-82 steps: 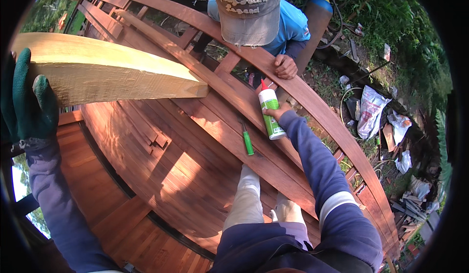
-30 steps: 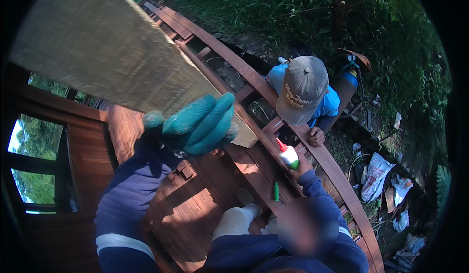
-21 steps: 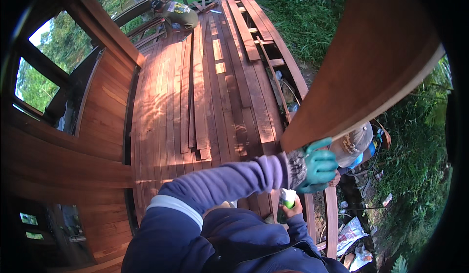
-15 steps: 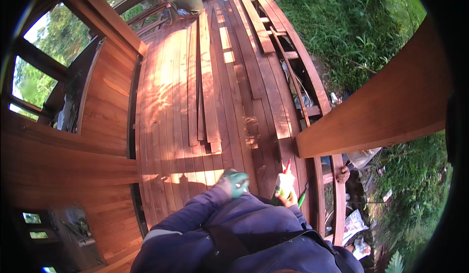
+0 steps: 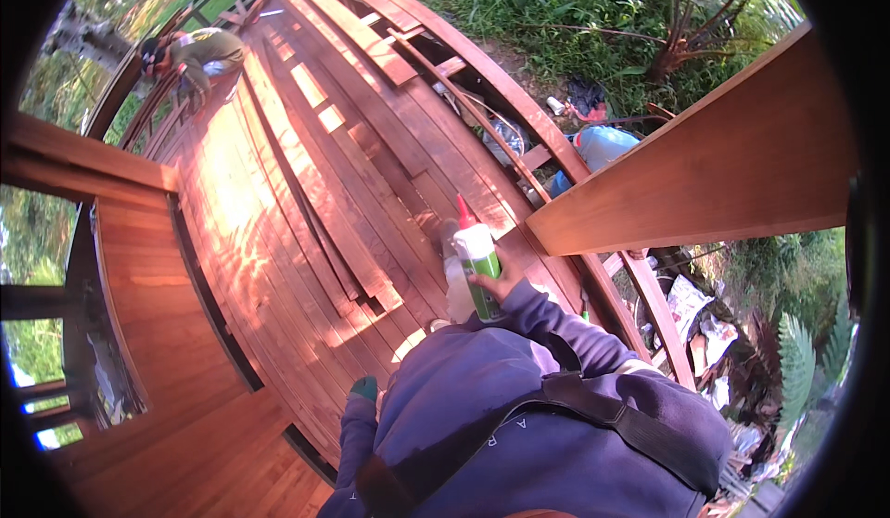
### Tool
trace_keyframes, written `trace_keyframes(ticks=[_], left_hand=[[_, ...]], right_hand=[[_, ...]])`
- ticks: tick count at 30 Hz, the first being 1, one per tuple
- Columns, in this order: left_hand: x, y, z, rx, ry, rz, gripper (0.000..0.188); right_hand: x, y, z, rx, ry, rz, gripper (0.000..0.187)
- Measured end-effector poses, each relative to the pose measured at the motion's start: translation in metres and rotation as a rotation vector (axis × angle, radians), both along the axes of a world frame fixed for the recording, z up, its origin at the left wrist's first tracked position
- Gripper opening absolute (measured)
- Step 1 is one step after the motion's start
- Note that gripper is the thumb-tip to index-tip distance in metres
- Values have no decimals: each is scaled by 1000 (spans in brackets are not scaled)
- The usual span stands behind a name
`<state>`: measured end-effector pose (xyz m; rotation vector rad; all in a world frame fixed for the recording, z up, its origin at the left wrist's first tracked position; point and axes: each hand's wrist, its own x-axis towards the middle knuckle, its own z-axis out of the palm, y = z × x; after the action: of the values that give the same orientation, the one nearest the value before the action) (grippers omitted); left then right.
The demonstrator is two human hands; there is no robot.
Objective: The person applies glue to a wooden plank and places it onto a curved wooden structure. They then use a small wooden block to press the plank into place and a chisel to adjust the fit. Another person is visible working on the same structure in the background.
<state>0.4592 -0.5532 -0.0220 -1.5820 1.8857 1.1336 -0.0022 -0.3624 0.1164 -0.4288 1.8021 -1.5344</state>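
My right hand point(image 5: 503, 280) is wrapped round a glue bottle point(image 5: 480, 266) with a green label, white shoulder and red pointed nozzle. The bottle is held nearly upright in front of my body, above the deck. Down by my left side is my left hand point(image 5: 365, 389), where dark green glove-like material shows. Its fingers are too hidden to make out. Beneath both hands runs the reddish-brown plank deck point(image 5: 306, 370). A pale, blurred shape point(image 5: 458, 291) shows just behind the bottle.
Loose boards point(image 5: 320, 230) lie lengthwise on the deck. A thick wooden post point(image 5: 695, 156) slants in at right, beside open joists and a blue container point(image 5: 604, 145). A wood-panelled wall point(image 5: 158, 305) borders the left. Far left, another person point(image 5: 204, 59) crouches.
My view has swung right. The right hand has brought the glue bottle up and in front of my body. My left hand has dropped back to my left side.
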Motion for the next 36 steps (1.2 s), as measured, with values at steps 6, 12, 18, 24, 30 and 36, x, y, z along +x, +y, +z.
trace_keyframes(ticks=[6,12,18,24,30,36], left_hand=[[-90,-59,-37,102,99,-125,52],[-171,-151,-12,156,67,-10,49],[-225,-220,26,255,67,170,47],[-278,-246,73,211,-45,237,47],[-317,-278,85,188,-35,231,46],[-338,-284,82,197,-48,285,48]], right_hand=[[-176,-70,-53,386,-97,-417,57],[-328,-90,-120,558,-370,-623,55],[-383,-54,-159,903,-318,-566,56],[-415,-46,-183,1053,-317,-490,58],[-427,-41,-192,1118,-336,-440,59],[-433,-39,-198,1151,-331,-403,60]])
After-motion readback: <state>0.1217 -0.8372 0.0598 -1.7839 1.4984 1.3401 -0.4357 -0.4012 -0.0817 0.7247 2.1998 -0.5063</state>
